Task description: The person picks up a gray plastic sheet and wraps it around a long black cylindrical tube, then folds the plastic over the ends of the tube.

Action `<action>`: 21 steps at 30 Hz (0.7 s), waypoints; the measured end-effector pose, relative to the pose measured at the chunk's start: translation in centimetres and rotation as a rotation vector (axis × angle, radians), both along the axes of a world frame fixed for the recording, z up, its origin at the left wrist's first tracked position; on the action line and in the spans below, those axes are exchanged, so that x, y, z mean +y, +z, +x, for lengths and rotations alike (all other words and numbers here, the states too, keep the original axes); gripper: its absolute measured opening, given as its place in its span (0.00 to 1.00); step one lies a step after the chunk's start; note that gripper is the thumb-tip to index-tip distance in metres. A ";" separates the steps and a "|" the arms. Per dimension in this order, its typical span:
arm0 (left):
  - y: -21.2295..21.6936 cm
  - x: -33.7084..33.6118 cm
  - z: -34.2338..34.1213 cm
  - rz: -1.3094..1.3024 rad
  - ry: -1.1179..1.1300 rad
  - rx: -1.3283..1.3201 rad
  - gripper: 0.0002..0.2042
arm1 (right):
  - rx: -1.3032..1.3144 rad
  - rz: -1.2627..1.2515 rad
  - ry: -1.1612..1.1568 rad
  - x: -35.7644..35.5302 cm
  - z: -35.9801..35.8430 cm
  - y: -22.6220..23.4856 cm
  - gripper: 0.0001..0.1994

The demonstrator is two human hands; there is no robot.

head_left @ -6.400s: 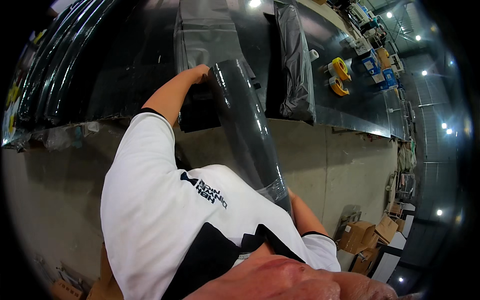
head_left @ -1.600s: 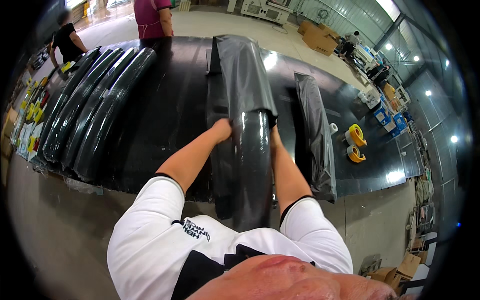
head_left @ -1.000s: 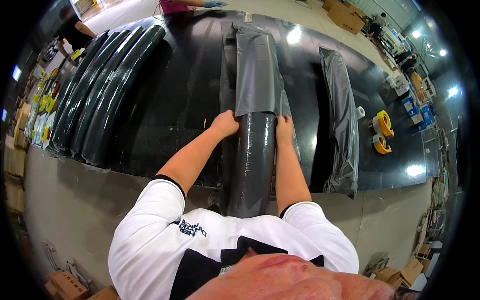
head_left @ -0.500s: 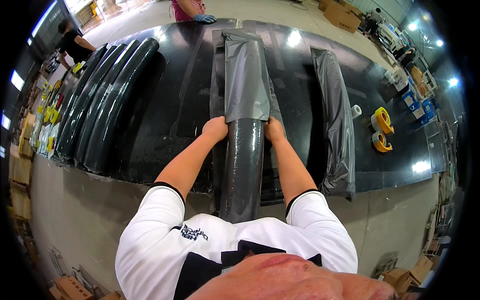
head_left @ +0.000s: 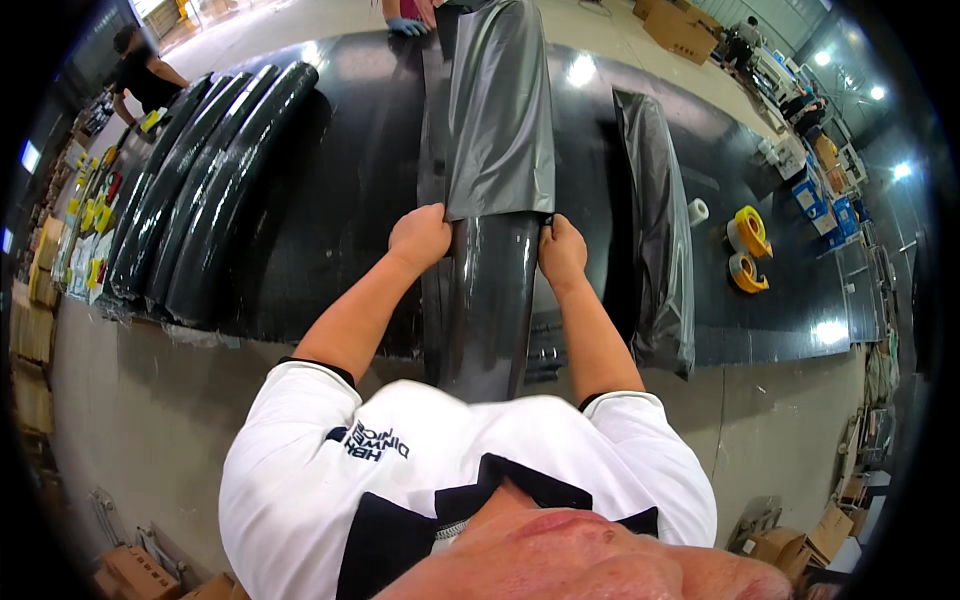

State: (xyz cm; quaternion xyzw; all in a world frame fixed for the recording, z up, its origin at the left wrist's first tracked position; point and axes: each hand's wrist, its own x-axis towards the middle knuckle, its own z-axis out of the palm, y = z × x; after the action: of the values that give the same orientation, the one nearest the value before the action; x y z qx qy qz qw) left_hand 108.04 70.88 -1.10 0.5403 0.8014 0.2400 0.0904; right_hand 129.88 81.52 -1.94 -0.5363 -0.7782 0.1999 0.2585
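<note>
A long dark roll [head_left: 492, 300] in shiny wrap lies lengthwise in front of my chest. Over its far part sits a loose grey plastic sleeve [head_left: 500, 120], with its near edge across the roll between my hands. My left hand [head_left: 420, 236] is closed on the left corner of that edge, its fingertips partly hidden. On the right corner, my right hand [head_left: 563, 252] pinches the sleeve, thumb against the film. The sleeve's far end stands raised above the table's far edge. Another grey plastic-covered piece [head_left: 657, 230] lies to the right.
The black table [head_left: 370, 150] holds several shiny black-wrapped rolls [head_left: 235, 190] at left. Tape rolls in yellow dispensers [head_left: 750, 232] and a small white roll [head_left: 698, 211] are at right. A co-worker's gloved hand [head_left: 407, 27] is at the far edge; another person [head_left: 148, 78] is far left.
The sleeve's far end has risen and now reaches past the table's far edge. Both my hands, still at its near edge, appear slightly farther away. The co-worker's gloved hand is beside the sleeve's end.
</note>
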 end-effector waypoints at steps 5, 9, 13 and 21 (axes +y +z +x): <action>-5.3 -10.0 4.9 -0.185 -0.147 -0.060 0.10 | -0.017 -0.104 0.142 -10.5 7.9 -5.7 0.09; -8.5 -15.5 8.2 -0.373 -0.124 -0.213 0.10 | -0.103 -0.287 0.186 -15.5 12.2 -8.3 0.12; -7.9 -16.6 9.7 -0.359 -0.131 -0.234 0.13 | -0.156 -0.357 0.226 -16.5 14.4 -8.1 0.14; -6.0 -16.8 10.4 -0.428 -0.091 -0.178 0.14 | 0.397 -0.785 0.404 -18.5 16.9 -8.5 0.45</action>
State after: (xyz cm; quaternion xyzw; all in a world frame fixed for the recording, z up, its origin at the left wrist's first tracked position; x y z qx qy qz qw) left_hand 118.41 54.07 -7.07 0.5211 0.7976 0.1070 0.2842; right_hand 146.81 63.02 -10.42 -0.3828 -0.6684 0.6230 0.1360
